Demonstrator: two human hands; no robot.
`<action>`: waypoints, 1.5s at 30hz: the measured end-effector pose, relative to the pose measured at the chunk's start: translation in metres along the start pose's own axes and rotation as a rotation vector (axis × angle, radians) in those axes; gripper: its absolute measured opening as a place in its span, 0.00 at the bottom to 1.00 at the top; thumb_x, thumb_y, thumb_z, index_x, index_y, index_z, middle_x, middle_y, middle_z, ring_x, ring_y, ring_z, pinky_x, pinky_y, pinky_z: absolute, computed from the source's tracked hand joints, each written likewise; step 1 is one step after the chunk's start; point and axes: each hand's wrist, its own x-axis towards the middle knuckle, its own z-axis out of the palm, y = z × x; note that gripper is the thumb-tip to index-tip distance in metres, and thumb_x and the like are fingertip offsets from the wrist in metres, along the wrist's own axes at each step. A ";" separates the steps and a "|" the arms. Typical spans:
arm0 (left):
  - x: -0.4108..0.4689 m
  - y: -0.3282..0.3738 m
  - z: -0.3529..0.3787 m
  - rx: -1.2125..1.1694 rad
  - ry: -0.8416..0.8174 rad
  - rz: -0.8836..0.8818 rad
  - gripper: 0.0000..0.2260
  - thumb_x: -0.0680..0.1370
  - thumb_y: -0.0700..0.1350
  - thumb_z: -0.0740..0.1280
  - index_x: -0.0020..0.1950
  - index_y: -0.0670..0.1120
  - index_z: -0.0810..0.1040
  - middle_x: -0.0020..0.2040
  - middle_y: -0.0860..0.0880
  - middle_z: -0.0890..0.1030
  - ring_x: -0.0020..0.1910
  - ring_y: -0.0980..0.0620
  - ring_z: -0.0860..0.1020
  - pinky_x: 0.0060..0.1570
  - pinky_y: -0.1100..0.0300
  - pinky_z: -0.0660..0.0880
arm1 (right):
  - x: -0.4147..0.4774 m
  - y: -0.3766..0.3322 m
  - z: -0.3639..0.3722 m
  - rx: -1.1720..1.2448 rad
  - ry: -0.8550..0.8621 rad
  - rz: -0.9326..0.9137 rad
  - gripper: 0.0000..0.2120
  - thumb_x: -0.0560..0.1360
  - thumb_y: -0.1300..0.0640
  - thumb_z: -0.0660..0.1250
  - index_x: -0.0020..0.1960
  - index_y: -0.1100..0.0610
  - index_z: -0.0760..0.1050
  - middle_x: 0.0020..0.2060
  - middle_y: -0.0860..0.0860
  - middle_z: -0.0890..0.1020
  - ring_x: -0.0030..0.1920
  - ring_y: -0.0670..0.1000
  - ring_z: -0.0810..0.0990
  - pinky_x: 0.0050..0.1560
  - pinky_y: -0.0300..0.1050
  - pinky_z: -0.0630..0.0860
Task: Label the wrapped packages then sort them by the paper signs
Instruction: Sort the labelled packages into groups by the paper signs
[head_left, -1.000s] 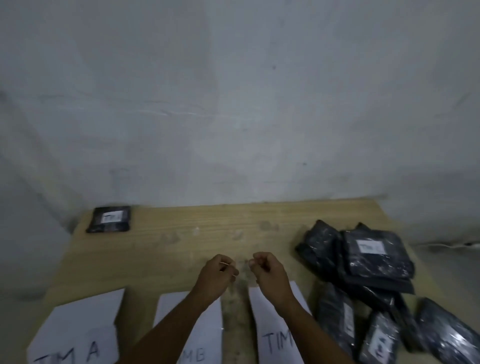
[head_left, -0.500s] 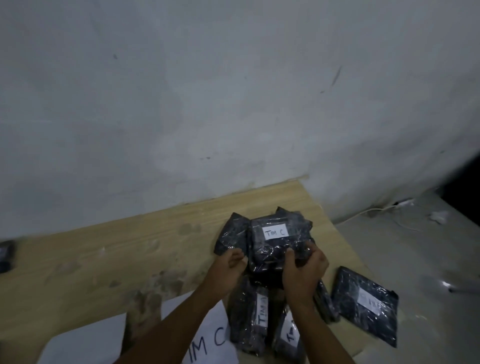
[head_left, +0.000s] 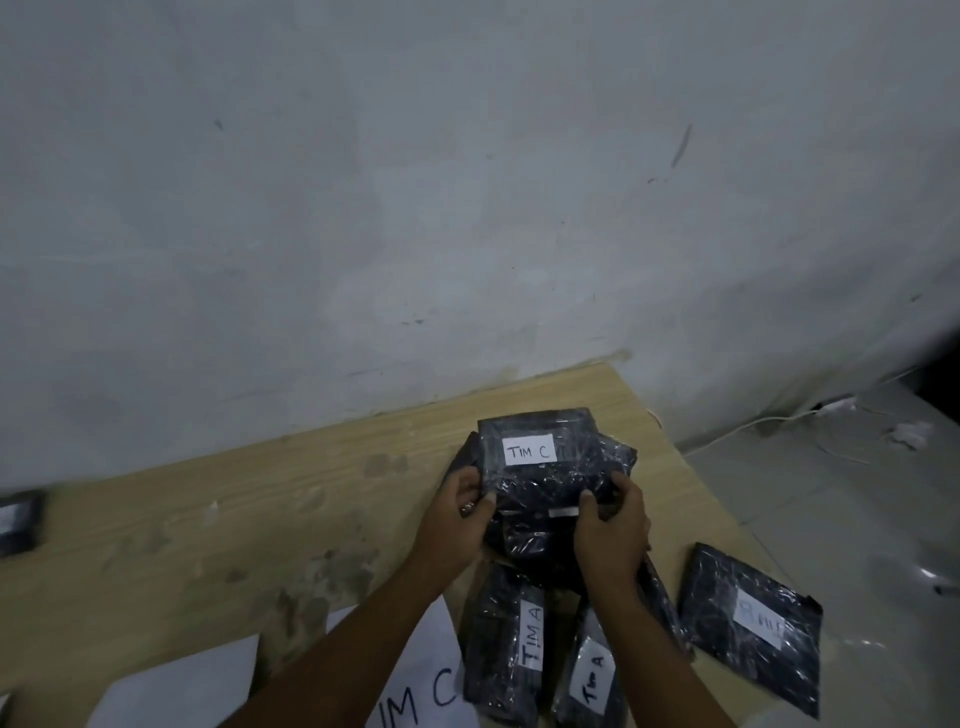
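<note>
A black wrapped package labelled TIM C (head_left: 540, 460) is lifted a little over a pile of dark packages at the table's right end. My left hand (head_left: 460, 519) grips its lower left edge and my right hand (head_left: 613, 525) grips its lower right edge. Below the hands lie two packages labelled TIM A (head_left: 501, 644) (head_left: 589, 675). Another labelled package (head_left: 753, 623) hangs over the table's right edge. A white paper sign reading TIM C (head_left: 421, 696) lies at the near edge, partly hidden by my left forearm.
The wooden table (head_left: 208, 530) stands against a grey wall. One labelled package (head_left: 18, 519) sits at the far left. Another white paper sign (head_left: 182, 686) lies left of the TIM C sign. A white cable (head_left: 769, 421) runs on the floor to the right.
The view swung right from the signs to the pile. Both hands, held together and holding nothing before, took hold of the TIM C package and raised it off the pile.
</note>
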 end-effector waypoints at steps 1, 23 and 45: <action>0.001 0.001 -0.008 -0.008 0.032 0.007 0.16 0.80 0.41 0.65 0.67 0.44 0.71 0.58 0.53 0.76 0.60 0.55 0.74 0.53 0.67 0.71 | -0.003 -0.003 0.006 0.008 -0.019 -0.016 0.18 0.77 0.58 0.67 0.66 0.55 0.70 0.60 0.57 0.74 0.58 0.54 0.73 0.57 0.46 0.73; 0.079 -0.092 -0.202 0.084 0.319 -0.257 0.25 0.79 0.44 0.66 0.73 0.46 0.61 0.68 0.47 0.72 0.62 0.54 0.70 0.57 0.62 0.65 | -0.035 -0.040 0.261 -0.195 -0.707 -0.018 0.19 0.77 0.52 0.68 0.64 0.54 0.67 0.51 0.48 0.77 0.51 0.49 0.76 0.48 0.40 0.70; 0.089 -0.086 -0.180 0.114 0.347 -0.221 0.12 0.79 0.42 0.65 0.59 0.50 0.68 0.51 0.56 0.75 0.54 0.52 0.74 0.44 0.67 0.69 | -0.044 -0.031 0.258 -0.270 -0.728 -0.221 0.21 0.76 0.51 0.65 0.66 0.57 0.71 0.63 0.54 0.74 0.64 0.54 0.73 0.66 0.53 0.71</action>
